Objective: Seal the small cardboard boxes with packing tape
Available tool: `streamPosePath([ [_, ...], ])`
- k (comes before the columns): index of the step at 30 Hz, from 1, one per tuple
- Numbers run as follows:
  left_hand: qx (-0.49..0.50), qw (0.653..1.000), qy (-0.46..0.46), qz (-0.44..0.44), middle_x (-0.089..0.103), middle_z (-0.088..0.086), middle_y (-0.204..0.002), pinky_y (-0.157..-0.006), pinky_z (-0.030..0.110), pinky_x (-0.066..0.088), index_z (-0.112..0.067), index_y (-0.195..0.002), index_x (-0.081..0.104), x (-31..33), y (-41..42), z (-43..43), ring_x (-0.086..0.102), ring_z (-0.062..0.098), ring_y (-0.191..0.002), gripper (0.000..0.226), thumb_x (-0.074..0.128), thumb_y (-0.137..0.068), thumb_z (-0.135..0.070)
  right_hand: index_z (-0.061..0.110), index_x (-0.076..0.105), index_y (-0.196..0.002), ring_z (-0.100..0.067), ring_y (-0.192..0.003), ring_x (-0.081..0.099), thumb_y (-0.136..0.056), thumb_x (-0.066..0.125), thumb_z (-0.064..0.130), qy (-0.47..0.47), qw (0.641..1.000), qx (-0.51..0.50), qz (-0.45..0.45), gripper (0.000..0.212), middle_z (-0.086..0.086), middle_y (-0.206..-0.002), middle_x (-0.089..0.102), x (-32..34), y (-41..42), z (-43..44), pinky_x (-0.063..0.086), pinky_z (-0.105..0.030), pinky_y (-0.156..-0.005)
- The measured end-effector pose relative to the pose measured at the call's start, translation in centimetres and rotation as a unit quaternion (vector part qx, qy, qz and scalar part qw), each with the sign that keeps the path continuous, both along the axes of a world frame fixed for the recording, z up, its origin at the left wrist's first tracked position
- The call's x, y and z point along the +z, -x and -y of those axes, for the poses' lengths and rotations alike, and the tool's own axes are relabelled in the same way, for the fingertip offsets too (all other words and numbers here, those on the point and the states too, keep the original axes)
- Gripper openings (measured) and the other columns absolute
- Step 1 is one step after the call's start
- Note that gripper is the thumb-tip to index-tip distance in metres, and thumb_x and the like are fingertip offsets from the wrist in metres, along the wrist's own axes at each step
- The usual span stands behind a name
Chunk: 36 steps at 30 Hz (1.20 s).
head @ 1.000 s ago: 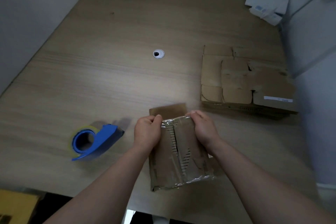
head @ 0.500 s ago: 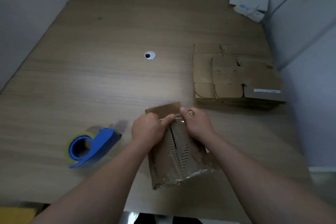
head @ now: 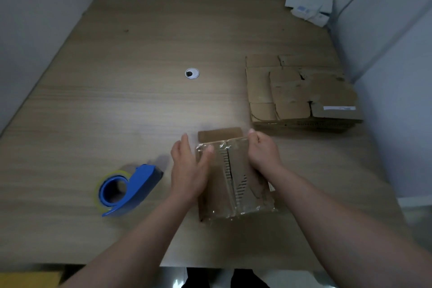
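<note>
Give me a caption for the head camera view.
Left hand and right hand hold a small taped brown cardboard box beside a blue tape dispenser.

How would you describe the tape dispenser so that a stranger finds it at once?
On the wooden table, look at the near left part, left of the left hand and the small cardboard box. The tape dispenser lies there alone: the only blue thing, holding yellowish tape, among brown cardboard.
</note>
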<state>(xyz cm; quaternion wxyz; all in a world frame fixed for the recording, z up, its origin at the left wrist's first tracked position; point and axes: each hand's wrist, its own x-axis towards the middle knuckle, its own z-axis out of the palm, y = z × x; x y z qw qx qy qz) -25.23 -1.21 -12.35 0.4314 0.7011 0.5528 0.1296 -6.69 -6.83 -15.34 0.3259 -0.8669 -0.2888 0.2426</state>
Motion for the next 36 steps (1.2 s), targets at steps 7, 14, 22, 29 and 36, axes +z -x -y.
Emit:
streamPosePath([
  [7, -0.145, 0.986, -0.074, -0.029, 0.015, 0.002, -0.162, -0.111, 0.038, 0.039, -0.039, -0.157, 0.017, -2.3, 3.6, 5.4, 0.028, 0.021, -0.147, 0.071, 0.049, -0.095, -0.055, 0.022, 0.034, -0.153, -0.022, -0.146, 0.033, -0.104, 0.034, 0.049, -0.031, 0.990, -0.047, -0.126, 0.056, -0.002, -0.160, 0.035, 2.0, 0.9, 1.7, 0.026, -0.039, -0.116],
  [14, -0.189, 0.978, -0.052, -0.068, 0.002, -0.001, -0.163, -0.112, 0.040, 0.038, -0.038, -0.157, 0.000, -2.4, 3.5, 5.1, 0.028, 0.024, -0.146, 0.111, 0.052, -0.071, -0.084, 0.032, 0.020, -0.158, -0.001, -0.150, 0.011, -0.091, 0.042, 0.057, 0.000, 0.990, 0.141, 0.001, 0.075, 0.014, -0.161, 0.019, 2.8, 6.5, 11.5, 0.018, -0.025, -0.118],
  [22, -0.281, 0.948, -0.082, -0.127, -0.010, 0.005, -0.161, -0.114, 0.037, 0.035, -0.030, -0.156, -0.014, -2.6, 3.7, 4.4, 0.022, 0.028, -0.148, 0.143, 0.074, -0.056, -0.080, 0.024, 0.034, -0.153, -0.020, -0.143, 0.038, -0.092, 0.028, 0.065, -0.039, 0.991, 0.112, 0.068, 0.074, -0.006, -0.154, 0.042, -0.8, 7.4, 12.3, 0.023, -0.017, -0.111],
  [29, -0.328, 0.933, -0.083, -0.123, -0.017, -0.002, -0.158, -0.115, 0.033, 0.030, -0.030, -0.153, -0.025, -2.0, 4.0, 3.8, 0.023, 0.026, -0.147, 0.143, 0.075, -0.062, -0.077, 0.040, 0.004, -0.156, -0.028, -0.142, 0.038, -0.077, 0.027, 0.092, 0.053, 0.950, 0.286, 0.113, 0.097, -0.008, -0.161, 0.025, -0.9, 4.2, 13.7, 0.041, -0.042, -0.112],
  [36, -0.375, 0.912, -0.070, -0.153, -0.023, 0.005, -0.159, -0.119, 0.037, 0.030, -0.025, -0.150, -0.032, -1.3, 4.1, 2.8, 0.026, 0.031, -0.146, 0.138, 0.078, -0.074, -0.056, 0.036, 0.006, -0.157, -0.025, -0.124, 0.053, -0.081, 0.072, 0.057, 0.168, 0.903, 0.371, 0.135, 0.103, -0.006, -0.146, 0.043, 1.3, 1.6, 12.0, 0.045, -0.036, -0.103],
])
